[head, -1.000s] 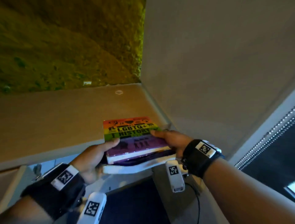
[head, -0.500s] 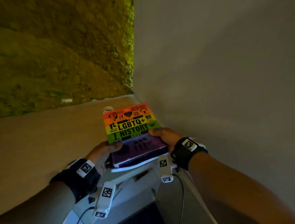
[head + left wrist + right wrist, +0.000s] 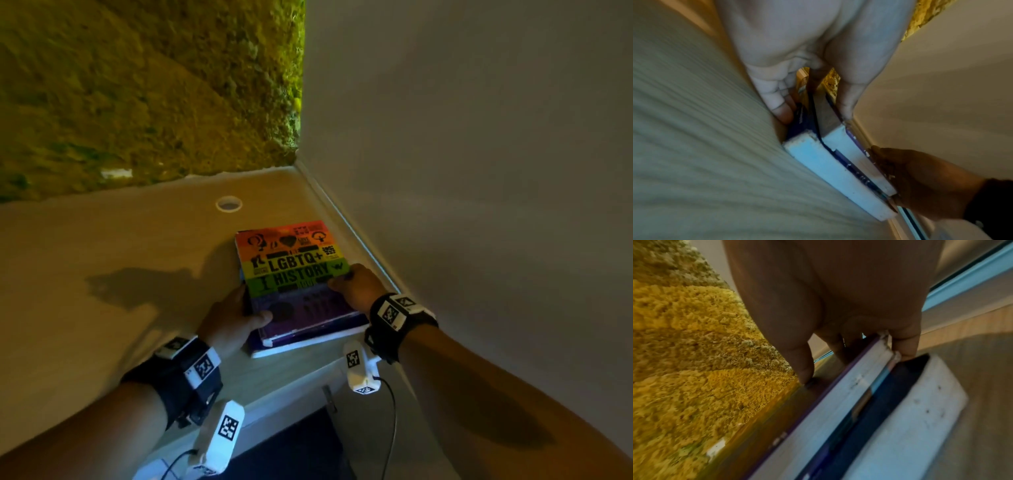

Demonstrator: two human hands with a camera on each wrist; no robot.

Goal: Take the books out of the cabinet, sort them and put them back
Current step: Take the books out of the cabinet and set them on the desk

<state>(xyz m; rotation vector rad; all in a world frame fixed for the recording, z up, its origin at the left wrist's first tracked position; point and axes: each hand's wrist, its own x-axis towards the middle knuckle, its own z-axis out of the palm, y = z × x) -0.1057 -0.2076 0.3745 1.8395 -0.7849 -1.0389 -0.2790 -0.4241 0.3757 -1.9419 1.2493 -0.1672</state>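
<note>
— Bottom book [image 3: 274, 351] mostly buried under the rainbow book [image 3: 294, 270]; only a pale page edge and a blue strip showing. Cover unreadable.

— Small print under "HISTORY" too dark to make out. Fingers of the left hand [image 3: 233, 322] tucked beneath the stack, out of the head view.

— Right hand [image 3: 356, 286] the same: fingers hidden below the books, only thumb on top.

— Wrist views smeared by motion blur; shelf [image 3: 102, 274] grain streaked. Cannot tell from the left wrist view whether a third thin volume sits between. Both forearms cut off by the bottom edge.
</note>
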